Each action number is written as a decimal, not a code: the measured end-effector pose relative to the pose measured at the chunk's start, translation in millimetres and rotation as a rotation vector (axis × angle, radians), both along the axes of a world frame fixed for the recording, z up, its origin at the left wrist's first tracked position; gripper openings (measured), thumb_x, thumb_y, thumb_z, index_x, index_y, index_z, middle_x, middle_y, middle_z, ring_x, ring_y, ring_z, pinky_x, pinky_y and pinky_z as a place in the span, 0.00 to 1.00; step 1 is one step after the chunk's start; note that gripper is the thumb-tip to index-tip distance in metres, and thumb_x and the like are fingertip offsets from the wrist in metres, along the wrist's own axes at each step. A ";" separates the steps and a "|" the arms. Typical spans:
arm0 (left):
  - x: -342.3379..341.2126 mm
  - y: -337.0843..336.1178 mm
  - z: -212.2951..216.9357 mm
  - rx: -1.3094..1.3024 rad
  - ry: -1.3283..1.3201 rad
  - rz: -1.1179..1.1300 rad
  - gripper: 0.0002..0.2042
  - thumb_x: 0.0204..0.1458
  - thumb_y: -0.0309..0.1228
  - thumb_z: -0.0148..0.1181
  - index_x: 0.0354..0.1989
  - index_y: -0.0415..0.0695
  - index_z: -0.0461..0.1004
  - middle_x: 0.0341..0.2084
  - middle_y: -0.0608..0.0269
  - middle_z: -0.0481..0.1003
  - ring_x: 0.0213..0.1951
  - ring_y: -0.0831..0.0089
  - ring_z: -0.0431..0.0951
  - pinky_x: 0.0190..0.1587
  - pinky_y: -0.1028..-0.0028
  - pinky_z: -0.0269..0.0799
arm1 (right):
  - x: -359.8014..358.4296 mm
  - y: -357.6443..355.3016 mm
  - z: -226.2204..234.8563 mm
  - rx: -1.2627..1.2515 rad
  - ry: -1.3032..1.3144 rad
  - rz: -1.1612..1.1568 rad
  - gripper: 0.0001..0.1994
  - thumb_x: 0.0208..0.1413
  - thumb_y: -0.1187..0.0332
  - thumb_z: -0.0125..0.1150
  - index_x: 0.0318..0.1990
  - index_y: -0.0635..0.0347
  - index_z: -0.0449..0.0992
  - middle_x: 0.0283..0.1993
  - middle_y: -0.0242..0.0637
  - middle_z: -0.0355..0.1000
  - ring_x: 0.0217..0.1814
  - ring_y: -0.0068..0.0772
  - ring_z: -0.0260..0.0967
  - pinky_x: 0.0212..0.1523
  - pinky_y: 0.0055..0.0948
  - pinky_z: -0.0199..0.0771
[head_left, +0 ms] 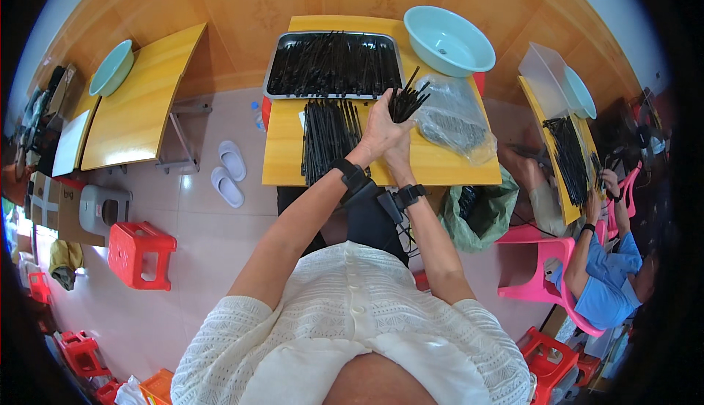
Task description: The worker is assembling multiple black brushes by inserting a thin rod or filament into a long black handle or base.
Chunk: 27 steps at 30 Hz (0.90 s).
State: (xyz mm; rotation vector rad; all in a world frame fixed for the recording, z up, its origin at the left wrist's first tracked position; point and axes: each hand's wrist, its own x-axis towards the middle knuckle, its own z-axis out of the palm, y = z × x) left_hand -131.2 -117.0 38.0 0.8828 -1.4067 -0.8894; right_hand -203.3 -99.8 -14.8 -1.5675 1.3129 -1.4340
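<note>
Over the middle of the yellow table (440,174), my left hand (379,128) is closed around a bundle of thin black sticks (408,101). Their tips fan out up and to the right. Pressed against it from below, my right hand (400,157) wraps the lower part of the same bundle, its fingers partly hidden. To the left of my hands, a row of similar black sticks (326,137) lies on the table. Behind it stands a metal tray (270,75) heaped with more of them. A clear plastic bag (451,119) with dark contents rests to the right.
A pale blue basin (449,38) sits at the table's back right corner. An open green sack (480,218) stands below the right edge. At the right, a person in blue (605,277) sits on a pink chair (539,277). A red stool (141,255) is at left.
</note>
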 end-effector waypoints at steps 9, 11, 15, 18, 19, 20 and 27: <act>-6.4 -10.3 2.1 0.078 -0.071 -0.051 0.15 0.37 0.26 0.65 0.34 0.34 0.72 0.28 0.62 0.75 0.32 0.79 0.72 0.38 0.77 0.69 | 12.5 -8.8 -10.1 0.002 0.001 -0.004 0.29 0.41 0.67 0.67 0.51 0.68 0.64 0.46 0.45 0.70 0.48 0.34 0.68 0.46 0.32 0.67; -10.1 -14.6 1.9 0.093 0.081 0.007 0.07 0.43 0.25 0.60 0.30 0.35 0.73 0.25 0.63 0.74 0.30 0.82 0.70 0.34 0.78 0.68 | 11.9 -5.7 5.7 0.011 -0.020 -0.029 0.30 0.40 0.67 0.68 0.51 0.69 0.64 0.44 0.46 0.71 0.46 0.36 0.70 0.45 0.33 0.68; 3.9 -11.9 20.3 0.389 0.518 0.013 0.05 0.45 0.28 0.59 0.27 0.40 0.71 0.19 0.69 0.69 0.23 0.82 0.67 0.26 0.79 0.64 | 4.6 0.6 30.1 -0.038 0.108 -0.059 0.27 0.39 0.68 0.66 0.47 0.69 0.64 0.36 0.51 0.73 0.41 0.47 0.72 0.40 0.37 0.69; 20.3 -1.4 33.0 0.474 0.480 -0.035 0.09 0.45 0.31 0.62 0.30 0.41 0.70 0.24 0.67 0.70 0.27 0.79 0.69 0.30 0.79 0.65 | 3.7 14.1 47.6 0.104 0.421 -0.017 0.20 0.40 0.72 0.59 0.42 0.66 0.64 0.33 0.59 0.70 0.40 0.60 0.67 0.39 0.46 0.67; 26.4 1.8 35.4 0.454 0.402 -0.079 0.12 0.45 0.33 0.63 0.33 0.40 0.70 0.26 0.66 0.71 0.29 0.79 0.69 0.33 0.78 0.66 | 2.5 19.2 52.4 0.108 0.418 -0.013 0.20 0.40 0.72 0.59 0.42 0.66 0.64 0.33 0.59 0.70 0.40 0.60 0.67 0.39 0.46 0.67; 34.0 0.4 32.1 0.423 0.302 -0.078 0.16 0.45 0.34 0.65 0.38 0.39 0.69 0.31 0.63 0.72 0.34 0.77 0.70 0.40 0.76 0.66 | -1.4 24.9 57.6 0.176 0.462 -0.024 0.20 0.40 0.72 0.59 0.43 0.66 0.64 0.33 0.59 0.70 0.40 0.60 0.67 0.39 0.47 0.66; 166.6 38.0 -32.4 0.257 -0.240 0.358 0.33 0.44 0.37 0.64 0.55 0.30 0.57 0.48 0.41 0.65 0.52 0.56 0.66 0.52 0.65 0.63 | -59.3 69.1 43.7 0.450 0.732 -0.003 0.22 0.39 0.72 0.56 0.46 0.65 0.62 0.32 0.59 0.70 0.40 0.61 0.68 0.41 0.48 0.66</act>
